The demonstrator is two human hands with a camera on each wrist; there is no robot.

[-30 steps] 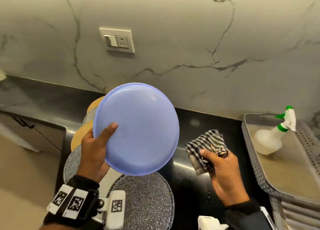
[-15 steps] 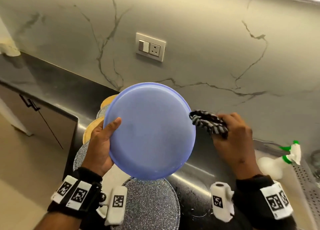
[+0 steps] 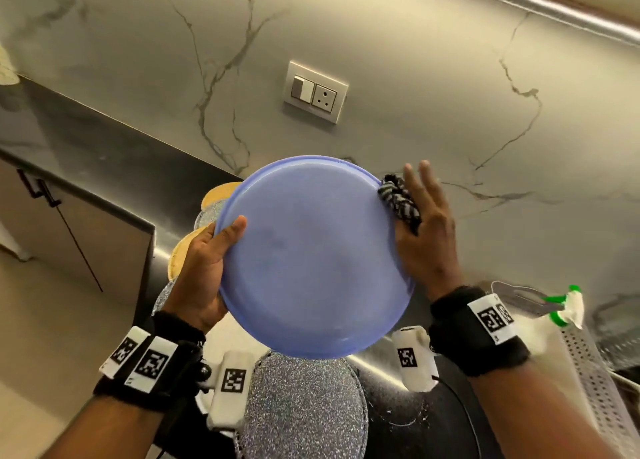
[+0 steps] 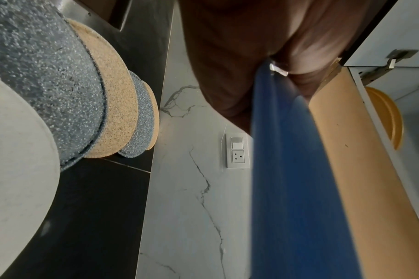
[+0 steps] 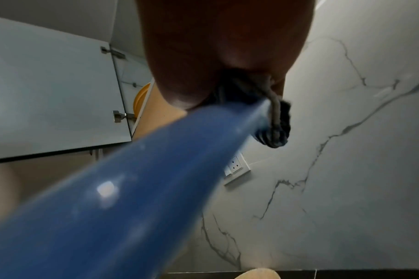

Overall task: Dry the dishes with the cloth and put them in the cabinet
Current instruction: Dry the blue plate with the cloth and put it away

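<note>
I hold a round blue plate (image 3: 311, 254) upright above the counter. My left hand (image 3: 211, 254) grips its left rim, thumb on the near face and fingers hidden behind. My right hand (image 3: 420, 226) pinches a bunched black-and-white striped cloth (image 3: 398, 199) against the plate's upper right rim, two fingers sticking up straight. The left wrist view shows the plate (image 4: 294, 169) edge-on. So does the right wrist view, where the cloth (image 5: 275, 128) hangs over the plate (image 5: 131, 188) rim. An open upper cabinet (image 4: 342, 151) holds yellow plates (image 4: 390, 117).
Speckled grey and tan plates (image 3: 298, 406) lie overlapping on the black counter (image 3: 408, 420) below the blue plate. A spray bottle (image 3: 561, 313) lies in a grey perforated tray (image 3: 588, 372) at right. A wall socket (image 3: 315, 91) sits on the marble backsplash. A lower cabinet (image 3: 69, 223) stands at left.
My right hand lifted the cloth from beside the counter up to the plate's right rim. The plate rose a little, and the head view tilted upward.
</note>
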